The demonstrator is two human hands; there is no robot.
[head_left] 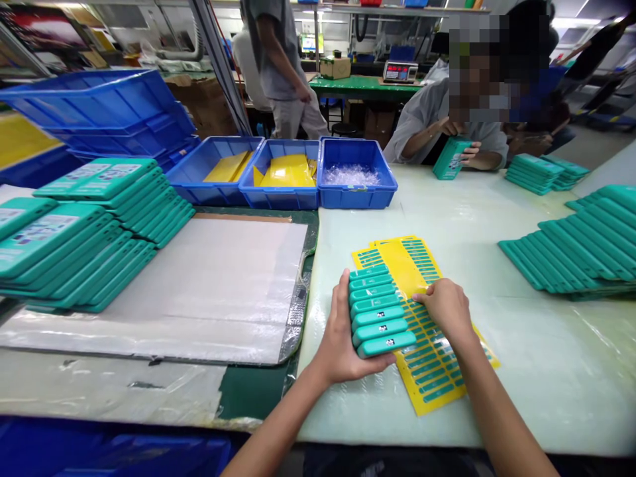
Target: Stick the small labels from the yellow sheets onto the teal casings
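My left hand point(342, 338) is wrapped round a stack of teal plastic cases point(380, 311), their narrow ends turned up toward me. Three of those ends, nearest me, carry a small dark-and-white mark. Under and beside the stack lie yellow sticker sheets point(397, 265) with rows of narrow teal labels. My right hand point(447, 308) is over the sheets, just right of the stack, thumb and forefinger pinched together. Whatever the pinch holds, if anything, is too small to make out.
Teal cases are piled at left point(94, 225) and right point(576, 245). Blue bins point(358, 197) line the back, with yellow sheets and clear bits inside. Across the table a person point(422, 126) handles another teal case point(451, 159). A grey-white board point(233, 285) lies left.
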